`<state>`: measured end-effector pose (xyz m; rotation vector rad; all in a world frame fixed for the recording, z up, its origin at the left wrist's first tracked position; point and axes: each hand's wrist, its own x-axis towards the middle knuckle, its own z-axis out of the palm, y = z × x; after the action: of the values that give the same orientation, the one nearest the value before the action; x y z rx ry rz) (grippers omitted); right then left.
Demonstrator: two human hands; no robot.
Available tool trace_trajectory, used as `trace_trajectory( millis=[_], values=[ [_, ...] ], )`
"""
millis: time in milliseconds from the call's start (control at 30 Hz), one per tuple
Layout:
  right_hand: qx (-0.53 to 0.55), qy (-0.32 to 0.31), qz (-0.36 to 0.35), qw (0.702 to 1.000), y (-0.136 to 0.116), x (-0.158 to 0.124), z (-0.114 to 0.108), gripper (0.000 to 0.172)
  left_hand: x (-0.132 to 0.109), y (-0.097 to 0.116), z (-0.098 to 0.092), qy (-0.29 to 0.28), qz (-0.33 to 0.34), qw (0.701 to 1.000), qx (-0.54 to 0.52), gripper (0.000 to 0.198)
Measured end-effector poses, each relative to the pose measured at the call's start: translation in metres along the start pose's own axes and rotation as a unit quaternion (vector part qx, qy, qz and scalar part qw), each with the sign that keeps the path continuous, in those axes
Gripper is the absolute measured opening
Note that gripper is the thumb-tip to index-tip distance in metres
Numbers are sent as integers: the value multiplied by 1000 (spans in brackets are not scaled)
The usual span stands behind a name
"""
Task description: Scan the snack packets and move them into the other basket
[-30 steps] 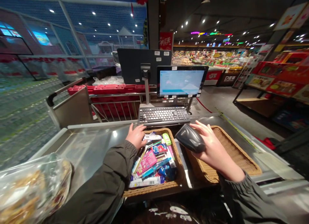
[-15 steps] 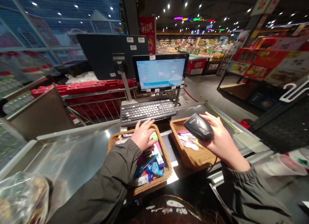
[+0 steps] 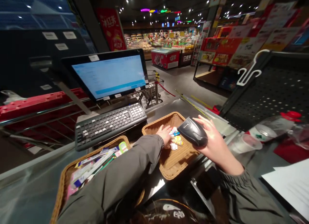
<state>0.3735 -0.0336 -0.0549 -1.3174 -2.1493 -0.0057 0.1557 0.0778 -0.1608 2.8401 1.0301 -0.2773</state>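
Note:
My right hand (image 3: 212, 142) grips a black handheld barcode scanner (image 3: 193, 132), its head pointing left above the right wicker basket (image 3: 173, 167). Inside that basket is my left hand (image 3: 164, 134), fingers reaching down beside small white, blue and yellow packets (image 3: 177, 140). The fingers look loosely spread, and their tips are partly hidden against the packets. Below my left forearm stands another wicker basket (image 3: 63, 182), filled with assorted packaged goods (image 3: 96, 164); the sleeve covers part of it.
A black keyboard (image 3: 111, 121) sits behind the left basket, under a lit monitor (image 3: 112, 76). To the right are a plastic cup (image 3: 246, 143), a red-capped bottle (image 3: 275, 124), white papers (image 3: 289, 185) and a black perforated panel (image 3: 277, 85). Shopping carts (image 3: 152, 88) stand beyond the counter.
My left hand has moved from the left basket into the right one. The view has turned right. My right hand still holds the barcode scanner over the right basket.

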Motion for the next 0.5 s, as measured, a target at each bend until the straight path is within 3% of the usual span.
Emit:
trace_trajectory(
  millis=[267,500],
  values=[
    [22,2,34,999,40,2,-1,45,81,21,72,-50,71,996,-17,31],
    [32,3,46,998,57,6,1,46,103,24,92,-66,144,987,-18,48]
  ],
)
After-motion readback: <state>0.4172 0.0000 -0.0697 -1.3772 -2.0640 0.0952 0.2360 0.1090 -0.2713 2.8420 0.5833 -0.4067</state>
